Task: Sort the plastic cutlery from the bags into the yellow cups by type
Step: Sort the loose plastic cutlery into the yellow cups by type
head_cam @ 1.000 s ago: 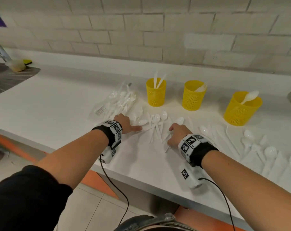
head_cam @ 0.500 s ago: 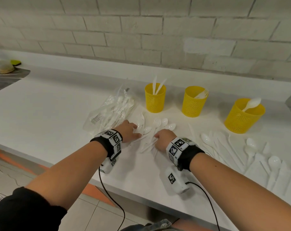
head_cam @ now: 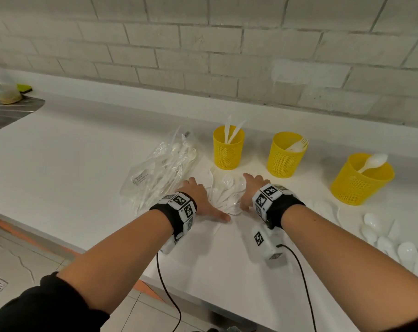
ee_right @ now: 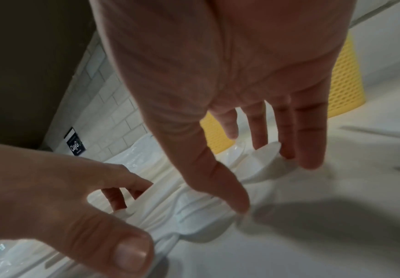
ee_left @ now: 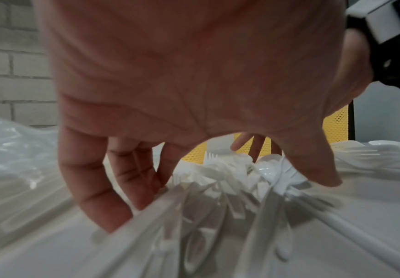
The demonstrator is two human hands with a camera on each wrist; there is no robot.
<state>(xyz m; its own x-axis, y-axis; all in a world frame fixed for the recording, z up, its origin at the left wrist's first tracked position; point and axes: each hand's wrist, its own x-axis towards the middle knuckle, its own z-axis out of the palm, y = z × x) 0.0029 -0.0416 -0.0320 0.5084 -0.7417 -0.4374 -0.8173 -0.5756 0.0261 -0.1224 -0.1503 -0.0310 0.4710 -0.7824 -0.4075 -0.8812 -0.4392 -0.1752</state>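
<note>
A heap of loose white plastic cutlery point(head_cam: 224, 196) lies on the white counter point(head_cam: 83, 164) between my two hands. My left hand point(head_cam: 199, 200) rests flat at the heap's left side, fingers spread and thumb stretched along its near edge. My right hand point(head_cam: 251, 186) presses against the right side with straight fingers. In the left wrist view the forks and spoons point(ee_left: 229, 173) bunch up between both palms. Behind stand three yellow mesh cups: one with knives point(head_cam: 228, 152), one with forks point(head_cam: 285, 156), one with a spoon point(head_cam: 361, 183).
A clear bag of cutlery point(head_cam: 160, 173) lies just left of my left hand. More loose spoons and knives point(head_cam: 382, 233) are scattered at the right, near the counter's front edge. A sink point(head_cam: 9, 111) sits far left, and a brick wall runs behind the cups.
Both hands have slid toward each other, pushing the spread-out cutlery into a tighter heap between them.
</note>
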